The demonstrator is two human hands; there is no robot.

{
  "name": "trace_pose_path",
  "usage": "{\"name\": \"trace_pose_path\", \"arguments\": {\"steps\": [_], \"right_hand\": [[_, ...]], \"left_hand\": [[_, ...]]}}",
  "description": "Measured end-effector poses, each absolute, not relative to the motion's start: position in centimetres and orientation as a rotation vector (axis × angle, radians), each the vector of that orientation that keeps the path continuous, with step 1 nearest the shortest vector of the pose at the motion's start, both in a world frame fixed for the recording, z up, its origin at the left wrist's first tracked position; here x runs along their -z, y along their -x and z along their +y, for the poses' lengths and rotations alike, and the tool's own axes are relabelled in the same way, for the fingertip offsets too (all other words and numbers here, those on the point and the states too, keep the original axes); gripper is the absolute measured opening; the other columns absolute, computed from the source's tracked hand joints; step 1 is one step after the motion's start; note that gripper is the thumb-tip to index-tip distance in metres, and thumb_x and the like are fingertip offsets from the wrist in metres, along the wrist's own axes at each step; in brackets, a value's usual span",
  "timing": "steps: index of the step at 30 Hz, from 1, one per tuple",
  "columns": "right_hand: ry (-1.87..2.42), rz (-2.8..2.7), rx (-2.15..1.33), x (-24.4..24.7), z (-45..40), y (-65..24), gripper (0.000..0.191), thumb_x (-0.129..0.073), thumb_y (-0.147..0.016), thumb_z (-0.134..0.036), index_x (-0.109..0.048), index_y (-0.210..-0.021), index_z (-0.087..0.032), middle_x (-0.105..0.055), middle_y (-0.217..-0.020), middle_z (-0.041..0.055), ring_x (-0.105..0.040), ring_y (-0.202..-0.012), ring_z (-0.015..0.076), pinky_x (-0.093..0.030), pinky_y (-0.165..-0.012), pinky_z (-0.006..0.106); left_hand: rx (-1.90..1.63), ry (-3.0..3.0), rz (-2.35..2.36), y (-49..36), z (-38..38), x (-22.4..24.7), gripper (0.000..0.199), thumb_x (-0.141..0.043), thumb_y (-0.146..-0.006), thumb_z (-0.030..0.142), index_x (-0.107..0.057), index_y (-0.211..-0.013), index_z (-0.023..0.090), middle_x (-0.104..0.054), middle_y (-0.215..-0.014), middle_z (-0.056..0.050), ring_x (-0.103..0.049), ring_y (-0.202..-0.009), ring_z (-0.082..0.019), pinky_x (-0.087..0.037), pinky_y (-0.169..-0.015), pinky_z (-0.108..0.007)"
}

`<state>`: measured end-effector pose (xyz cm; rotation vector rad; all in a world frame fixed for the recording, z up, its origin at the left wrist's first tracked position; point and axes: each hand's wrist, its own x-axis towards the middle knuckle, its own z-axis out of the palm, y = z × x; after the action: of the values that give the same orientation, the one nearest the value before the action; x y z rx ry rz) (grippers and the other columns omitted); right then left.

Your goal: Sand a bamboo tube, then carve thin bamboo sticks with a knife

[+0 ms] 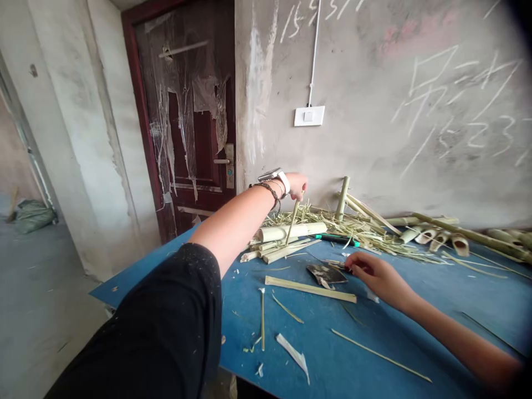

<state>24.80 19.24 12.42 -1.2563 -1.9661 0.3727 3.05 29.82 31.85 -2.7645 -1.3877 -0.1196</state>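
My left hand (297, 186), wearing a watch, reaches out over the far side of the blue table and is closed on a thin bamboo strip (292, 223). The strip hangs down at a tilt in front of a pile of split bamboo pieces (286, 252) and a thicker bamboo length (305, 228). To the right, my right hand (372, 272) is low over the table with its fingers pinched together. Whatever is in those fingers is too small to make out. Beside its fingertips lies a dark, worn square sheet (326, 274). A flat bamboo slat (311, 289) rests just nearer to me.
Bamboo shavings (374, 233) are heaped along the wall, with a black and green tool (337, 239) before them. An upright bamboo piece (342, 198) and cut tubes (440, 240) stand or lie behind. Thin slivers (380, 354) and a white scrap (293, 354) lie in front.
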Motion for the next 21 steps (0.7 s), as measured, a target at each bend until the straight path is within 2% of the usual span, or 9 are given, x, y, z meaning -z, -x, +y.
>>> {"name": "trace_pose_path", "arguments": {"steps": [4,7,10,11,14,17,19,21], "right_hand": [[1.261,-1.972,-0.337,-12.6,18.9,-24.5,0.023,-0.046,-0.077,-0.040,-0.057,-0.078,-0.021,-0.064,-0.075,0.0048,-0.061,-0.070,0.0197,-0.049,-0.064,0.032],[1.264,-1.994,-0.350,-12.9,18.9,-24.6,0.023,-0.047,-0.079,-0.042,-0.057,-0.080,-0.021,-0.064,-0.077,0.0045,-0.061,-0.070,0.0189,-0.049,-0.065,0.031],[1.278,-2.055,-0.290,-13.7,18.5,-24.8,0.024,-0.046,-0.081,-0.042,-0.058,-0.082,-0.020,-0.064,-0.080,0.0049,-0.060,-0.072,0.0185,-0.049,-0.067,0.031],[1.279,-2.089,-0.259,-14.0,18.3,-24.8,0.025,-0.046,-0.082,-0.041,-0.059,-0.082,-0.020,-0.064,-0.082,0.0053,-0.060,-0.073,0.0184,-0.048,-0.068,0.032],[1.203,-2.282,-0.253,-14.9,17.1,-23.9,0.027,-0.046,-0.085,-0.042,-0.061,-0.091,-0.020,-0.063,-0.091,0.0064,-0.059,-0.081,0.0188,-0.048,-0.074,0.032],[1.044,-2.556,-0.306,-15.2,16.0,-22.2,0.030,-0.053,-0.083,-0.041,-0.060,-0.103,-0.021,-0.059,-0.103,0.0076,-0.055,-0.095,0.0207,-0.045,-0.084,0.035],[1.005,-2.652,-0.254,-14.9,15.7,-21.3,0.024,-0.052,-0.084,-0.036,-0.061,-0.098,-0.019,-0.057,-0.103,0.0083,-0.054,-0.095,0.0208,-0.045,-0.084,0.036],[1.030,-2.647,-0.136,-14.7,15.6,-20.9,0.020,-0.046,-0.087,-0.030,-0.061,-0.088,-0.018,-0.057,-0.097,0.0083,-0.055,-0.088,0.0200,-0.045,-0.079,0.035]], "left_hand": [[0.146,2.796,-1.322,-2.6,29.5,-29.6,0.051,-0.065,-0.064,0.015,-0.054,-0.113,0.011,-0.068,-0.082,-0.005,-0.058,-0.072,-0.016,-0.042,-0.068,-0.025],[0.241,2.792,-1.284,-1.6,29.2,-29.4,0.051,-0.061,-0.071,0.021,-0.048,-0.118,0.009,-0.065,-0.090,-0.008,-0.056,-0.073,-0.015,-0.042,-0.066,-0.025],[0.467,2.755,-1.153,0.1,27.3,-29.9,0.046,-0.043,-0.084,0.022,-0.034,-0.128,0.011,-0.059,-0.100,-0.009,-0.055,-0.079,-0.014,-0.041,-0.068,-0.025],[0.616,2.712,-1.072,0.8,26.2,-29.8,0.043,-0.036,-0.087,0.021,-0.031,-0.129,0.012,-0.058,-0.096,-0.009,-0.055,-0.075,-0.014,-0.041,-0.066,-0.025],[0.871,2.564,-0.851,2.7,22.0,-28.5,0.042,-0.029,-0.087,0.013,-0.026,-0.130,0.015,-0.056,-0.093,-0.007,-0.053,-0.066,-0.011,-0.041,-0.062,-0.025],[0.763,2.546,-0.782,3.8,17.8,-25.4,0.044,-0.028,-0.086,0.009,-0.030,-0.130,0.016,-0.056,-0.096,-0.009,-0.045,-0.051,-0.007,-0.036,-0.051,-0.023],[0.566,2.655,-0.756,3.8,16.2,-22.8,0.046,-0.031,-0.086,0.013,-0.031,-0.132,0.018,-0.058,-0.097,-0.010,-0.042,-0.046,-0.006,-0.033,-0.046,-0.023],[0.450,2.762,-0.806,3.4,15.7,-20.3,0.051,-0.040,-0.085,0.023,-0.030,-0.135,0.017,-0.061,-0.097,-0.010,-0.049,-0.052,-0.010,-0.035,-0.049,-0.025]]}}
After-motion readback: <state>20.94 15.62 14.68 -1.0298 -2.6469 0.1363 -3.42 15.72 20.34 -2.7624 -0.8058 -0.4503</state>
